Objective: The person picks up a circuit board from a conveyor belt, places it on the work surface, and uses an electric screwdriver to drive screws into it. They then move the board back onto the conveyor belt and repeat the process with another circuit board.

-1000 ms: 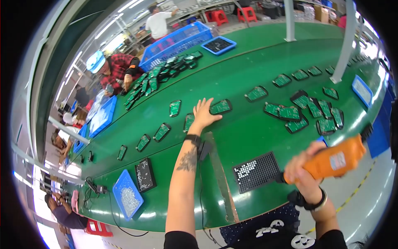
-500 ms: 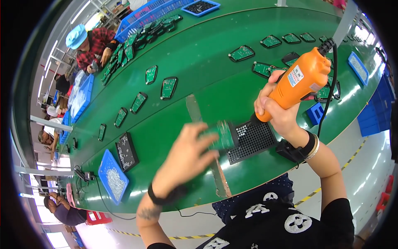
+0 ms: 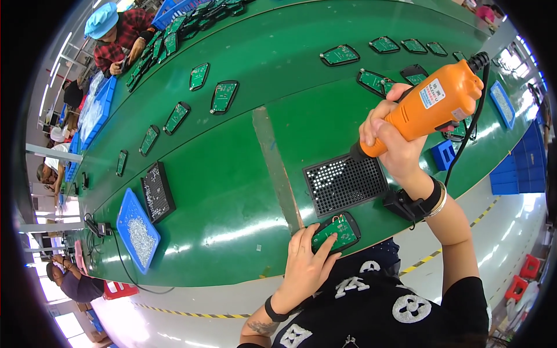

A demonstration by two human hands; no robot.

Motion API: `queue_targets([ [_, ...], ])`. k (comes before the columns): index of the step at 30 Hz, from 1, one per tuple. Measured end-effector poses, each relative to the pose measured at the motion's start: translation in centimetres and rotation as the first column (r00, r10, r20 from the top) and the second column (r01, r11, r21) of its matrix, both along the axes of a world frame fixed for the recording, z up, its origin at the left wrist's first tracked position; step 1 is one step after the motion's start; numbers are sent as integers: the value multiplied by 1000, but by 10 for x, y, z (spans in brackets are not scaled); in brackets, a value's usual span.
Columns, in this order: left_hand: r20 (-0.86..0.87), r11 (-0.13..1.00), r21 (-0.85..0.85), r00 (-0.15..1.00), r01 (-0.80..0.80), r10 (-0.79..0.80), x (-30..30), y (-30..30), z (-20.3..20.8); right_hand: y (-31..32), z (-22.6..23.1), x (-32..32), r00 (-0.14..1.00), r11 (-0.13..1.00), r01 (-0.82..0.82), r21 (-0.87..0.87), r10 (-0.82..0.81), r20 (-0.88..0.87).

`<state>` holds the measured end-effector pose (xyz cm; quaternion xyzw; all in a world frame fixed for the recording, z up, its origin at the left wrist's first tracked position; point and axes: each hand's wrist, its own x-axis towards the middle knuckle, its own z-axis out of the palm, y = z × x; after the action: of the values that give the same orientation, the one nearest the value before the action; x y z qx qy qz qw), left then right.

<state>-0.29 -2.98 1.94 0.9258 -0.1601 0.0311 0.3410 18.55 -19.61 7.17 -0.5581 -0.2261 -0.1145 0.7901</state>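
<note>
While the right hand point(image 3: 397, 139) stayed closed around the orange driver point(image 3: 432, 104), its nose at the perforated black tray point(image 3: 348, 197), the left hand point(image 3: 306, 264) had brought a green circuit board point(image 3: 346, 232) to the near edge of the worktop point(image 3: 214, 185). Its fingers touched the board, which seemed steadied there; whether they gripped, I could not tell.

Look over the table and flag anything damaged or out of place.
The strip across the green table looks scuffed and ragged, unlike the smoother surface around it. A small pale square sits alone near the front edge, possibly a stray scrap.
</note>
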Motion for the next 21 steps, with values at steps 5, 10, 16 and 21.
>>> queue_targets([
  [5, -8, 999, -27, 1000, -25, 24, -2, -6, -5, -5, -1, -3, 1000, 998, 5, -57, -5, -9],
  [10, -53, 991, -92, 994, -97, 92, 3, -12, -2, -7, 6, -18, 998, 998, -51, 29, 49, 47],
  [16, 33, 983, -144, 992, -117, 123, 12, -10, -6, -35, 38, -81, 897, 919, -378, -114, 394, 199],
  [21, 54, 983, -153, 993, -97, 106, 7, -8, -14, -40, 24, -115, 860, 866, -479, -143, 496, 117],
])
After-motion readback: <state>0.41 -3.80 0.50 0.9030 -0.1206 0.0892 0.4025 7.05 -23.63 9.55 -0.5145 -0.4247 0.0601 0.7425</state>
